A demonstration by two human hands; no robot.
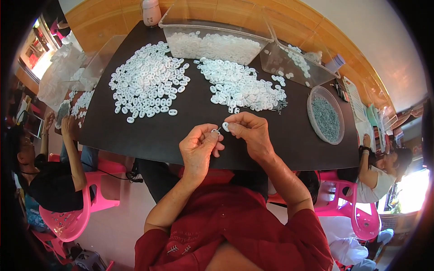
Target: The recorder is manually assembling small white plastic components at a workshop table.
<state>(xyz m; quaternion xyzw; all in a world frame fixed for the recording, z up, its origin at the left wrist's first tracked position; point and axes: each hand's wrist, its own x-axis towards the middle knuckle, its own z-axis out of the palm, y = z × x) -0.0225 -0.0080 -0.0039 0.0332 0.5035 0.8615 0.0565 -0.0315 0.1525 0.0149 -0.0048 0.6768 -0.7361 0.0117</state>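
Observation:
Over the near edge of the dark table (149,140), my left hand (195,153) pinches a small white oval piece (215,131) with a thin grey-green pin at it. Close beside it, my right hand (253,135) grips another white oval piece (225,127) between thumb and forefinger. The two pieces are near each other but look apart. Beyond my hands lie two heaps of white oval pieces with holes, a left heap (147,79) and a middle heap (244,86). Some loose grey-green pins (281,106) lie at the middle heap's right edge.
A round clear tub (332,142) of grey-green pins stands at the right. Behind the heaps are a large clear bin (217,30) of white pieces and a second clear bin (275,63). A pink bottle (151,12) stands far left. People sit on both sides, by pink chairs (74,221).

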